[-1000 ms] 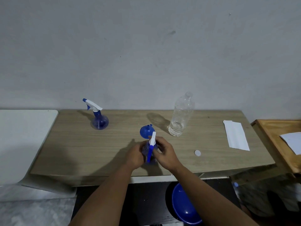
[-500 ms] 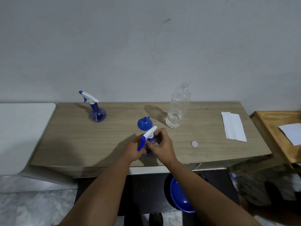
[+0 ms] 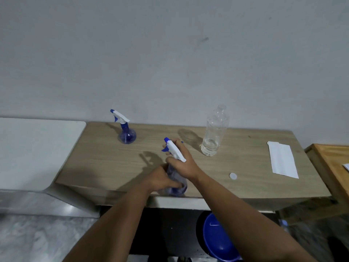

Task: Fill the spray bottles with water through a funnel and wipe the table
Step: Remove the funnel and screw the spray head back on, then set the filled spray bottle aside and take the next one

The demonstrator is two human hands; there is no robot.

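Observation:
Near the front edge of the wooden table (image 3: 94, 163) stands a blue spray bottle (image 3: 178, 188). My left hand (image 3: 160, 179) grips its round body. My right hand (image 3: 182, 161) holds its white and blue trigger head (image 3: 174, 149) at the neck. A second blue spray bottle (image 3: 126, 134) with its trigger head on stands at the back left. A clear plastic water bottle (image 3: 214, 132), uncapped and nearly empty, stands at the back right of my hands. Its white cap (image 3: 233, 176) lies on the table to the right. The blue funnel is hidden behind my right hand.
A folded white cloth (image 3: 282, 160) lies at the table's right end. A white surface (image 3: 35, 148) adjoins the table on the left, and a wooden tray (image 3: 328, 167) stands on the right. A blue basin (image 3: 217, 241) sits on the floor under the table.
The trigger head has turned from pointing toward me to pointing away to the left. My left hand has slid down onto the bottle's body. The funnel is now hidden behind my right hand.

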